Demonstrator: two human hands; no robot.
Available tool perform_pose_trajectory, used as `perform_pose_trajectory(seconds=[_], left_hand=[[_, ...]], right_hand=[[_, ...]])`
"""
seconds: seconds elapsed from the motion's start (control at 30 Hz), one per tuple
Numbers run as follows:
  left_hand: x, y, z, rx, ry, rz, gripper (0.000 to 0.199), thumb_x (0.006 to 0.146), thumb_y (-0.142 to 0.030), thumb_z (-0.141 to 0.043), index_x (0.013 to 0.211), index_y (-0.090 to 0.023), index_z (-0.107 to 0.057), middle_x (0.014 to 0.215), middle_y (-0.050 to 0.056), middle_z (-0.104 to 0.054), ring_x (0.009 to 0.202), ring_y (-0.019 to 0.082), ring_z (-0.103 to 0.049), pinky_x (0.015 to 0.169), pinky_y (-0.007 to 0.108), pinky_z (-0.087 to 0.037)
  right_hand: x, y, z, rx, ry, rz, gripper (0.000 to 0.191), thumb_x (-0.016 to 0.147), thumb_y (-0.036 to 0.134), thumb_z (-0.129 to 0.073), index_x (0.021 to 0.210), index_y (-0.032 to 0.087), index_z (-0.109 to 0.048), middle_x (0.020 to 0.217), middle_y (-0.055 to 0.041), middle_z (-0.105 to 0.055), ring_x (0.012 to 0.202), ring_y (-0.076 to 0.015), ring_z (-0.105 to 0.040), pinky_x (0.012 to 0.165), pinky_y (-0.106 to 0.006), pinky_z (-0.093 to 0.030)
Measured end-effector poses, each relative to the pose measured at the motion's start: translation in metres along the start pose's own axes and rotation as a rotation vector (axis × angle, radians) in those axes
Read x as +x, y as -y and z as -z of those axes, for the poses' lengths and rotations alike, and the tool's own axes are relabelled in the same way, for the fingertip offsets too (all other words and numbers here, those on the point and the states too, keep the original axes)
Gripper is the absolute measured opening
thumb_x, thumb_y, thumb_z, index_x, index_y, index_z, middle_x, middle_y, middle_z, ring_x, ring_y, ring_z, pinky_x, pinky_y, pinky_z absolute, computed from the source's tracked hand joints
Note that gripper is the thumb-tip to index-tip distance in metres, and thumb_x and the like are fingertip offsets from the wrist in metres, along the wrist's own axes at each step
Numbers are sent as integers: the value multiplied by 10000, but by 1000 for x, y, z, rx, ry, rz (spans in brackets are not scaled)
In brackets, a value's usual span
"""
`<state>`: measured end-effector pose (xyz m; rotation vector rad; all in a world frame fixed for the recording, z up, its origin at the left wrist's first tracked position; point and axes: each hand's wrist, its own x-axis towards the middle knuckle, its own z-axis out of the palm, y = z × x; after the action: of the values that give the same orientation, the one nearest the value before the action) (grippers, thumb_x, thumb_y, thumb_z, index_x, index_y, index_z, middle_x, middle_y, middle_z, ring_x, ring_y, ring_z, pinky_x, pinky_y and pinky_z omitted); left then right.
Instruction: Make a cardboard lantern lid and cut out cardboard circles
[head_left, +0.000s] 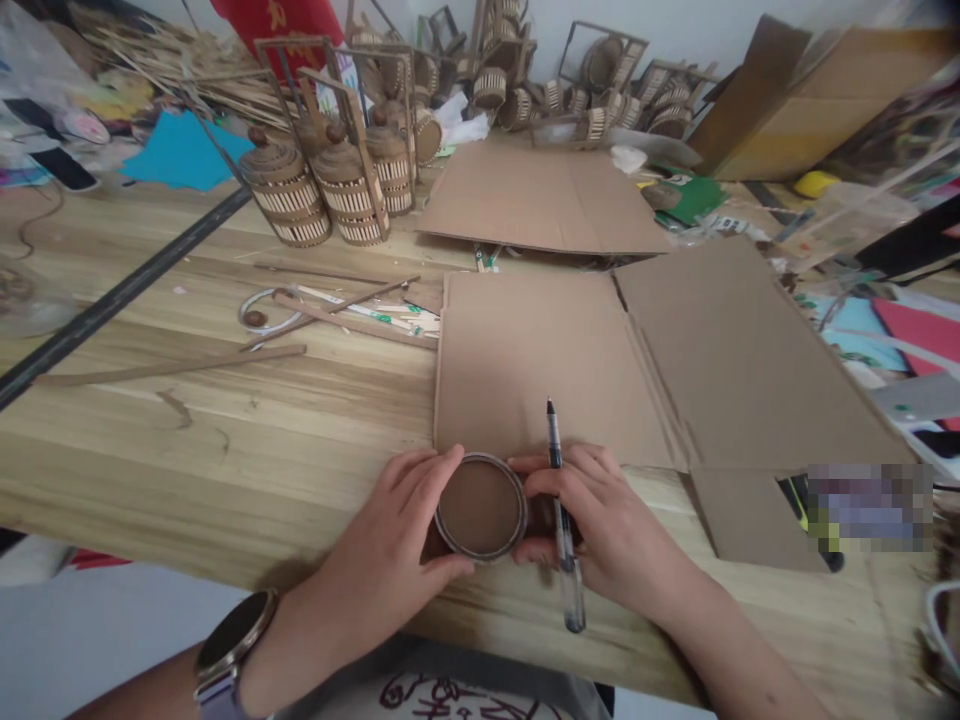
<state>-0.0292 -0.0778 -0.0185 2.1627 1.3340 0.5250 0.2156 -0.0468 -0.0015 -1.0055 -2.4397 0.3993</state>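
Note:
A round brown piece with a raised rim [481, 507] is held between both hands above the near edge of the table. My left hand [405, 535] grips its left side, thumb at the bottom and fingers at the top. On the other side, my right hand [592, 520] has its fingers closed round the right side of the piece and also holds a clear pen [571, 590], tip pointing away from me. Just beyond the hands lies a flat cardboard sheet [525, 360]. What is under the round piece is hidden.
Another cardboard flap [750, 360] extends right. Wood strips [352, 320] lie at left beside a long dark bar [127, 290]. Several slatted lantern-like containers [285, 200] stand behind. A large cardboard box [825, 100] is at back right, a blue sheet [180, 150] at back left.

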Motion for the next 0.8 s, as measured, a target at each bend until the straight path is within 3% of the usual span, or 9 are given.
perform_pose_trajectory(seconds=[0.53, 0.8], left_hand=[[-6, 4, 3, -60, 40, 22, 868, 753, -140, -746, 1467, -290, -276, 1455, 111, -509, 1364, 335, -448, 1114, 560, -427], [-17, 5, 1, -95, 64, 43, 910, 781, -91, -692, 1488, -358, -185, 1493, 94, -455, 1399, 305, -416, 1140, 561, -396]], right_hand=[[-4, -3, 2, -14, 0, 21, 142, 895, 257, -670, 1005, 224, -587, 1137, -94, -757, 999, -256, -655, 914, -433, -392], [-5, -3, 2, -6, 22, 33, 159, 947, 369, -609, 1012, 228, -573, 1121, -103, -755, 998, -259, -662, 924, -433, -366]])
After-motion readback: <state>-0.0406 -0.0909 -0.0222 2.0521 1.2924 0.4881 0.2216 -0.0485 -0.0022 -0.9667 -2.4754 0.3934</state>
